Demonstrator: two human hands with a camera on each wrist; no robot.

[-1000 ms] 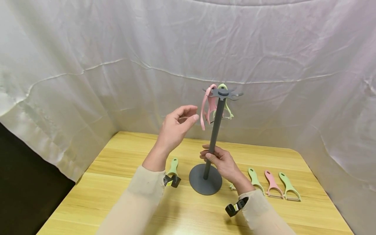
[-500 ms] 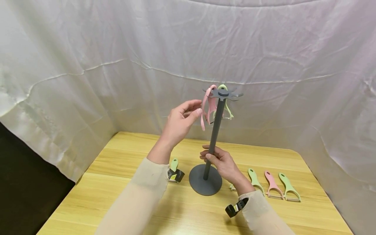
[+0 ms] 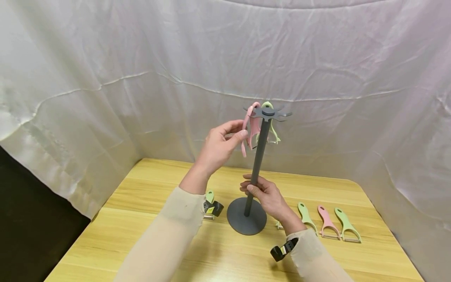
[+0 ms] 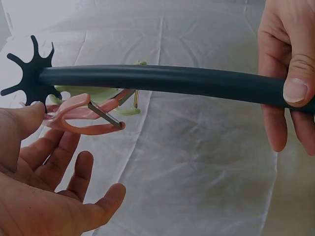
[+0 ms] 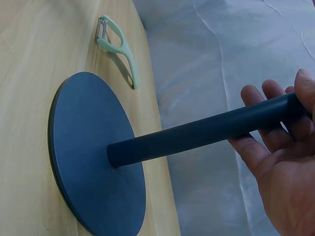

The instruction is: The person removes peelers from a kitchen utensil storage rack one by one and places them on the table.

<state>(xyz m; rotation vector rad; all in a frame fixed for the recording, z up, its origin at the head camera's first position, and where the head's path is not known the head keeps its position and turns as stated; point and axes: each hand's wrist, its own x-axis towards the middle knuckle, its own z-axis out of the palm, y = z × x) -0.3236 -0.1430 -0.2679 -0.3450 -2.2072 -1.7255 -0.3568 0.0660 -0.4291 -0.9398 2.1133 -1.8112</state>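
A dark grey stand with a round base and a hooked top stands on the table. My right hand grips its pole low down, fingers and thumb around it. Up at the hooks, my left hand pinches a pink peeler between thumb and fingers; the peeler hangs from a hook at its handle end. In the left wrist view its forked head points away from the hooks. Behind it hang another pink peeler and a green peeler, partly hidden by the pole.
Left of the base lies a green peeler, partly covered by the left wrist camera in the head view. To the right lie green peelers and a pink peeler; one is mostly behind the right wrist. Pale cloth surrounds the table.
My left hand has moved right and slightly up to the nearest hanging pink peeler and now pinches it. The right hand stays on the pole.
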